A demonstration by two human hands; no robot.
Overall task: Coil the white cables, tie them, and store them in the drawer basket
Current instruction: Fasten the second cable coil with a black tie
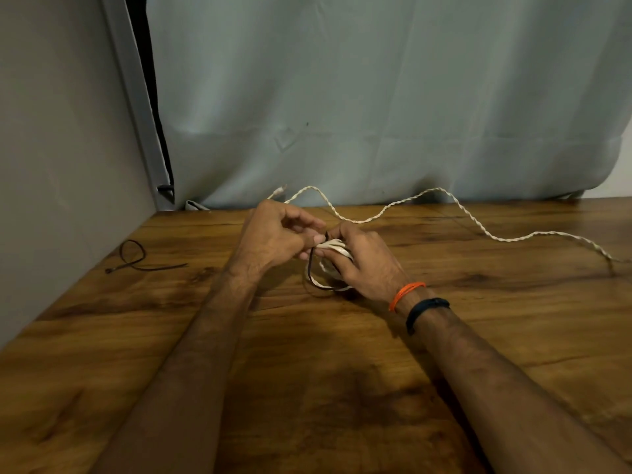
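A small coil of white cable [333, 249] is held over the middle of the wooden table [307, 388]. My right hand [362, 265] grips the coil from the right. My left hand [277, 237] pinches the end of a thin black tie [313, 277], which loops around the coil's lower left side. A second white cable [427, 200], twisted and uncoiled, snakes along the back of the table from behind my hands to the right edge. No drawer basket is in view.
Another black tie [135, 258], bent into a loop, lies on the table at the left near the grey wall [61, 165]. A pale curtain [376, 97] hangs behind the table's back edge.
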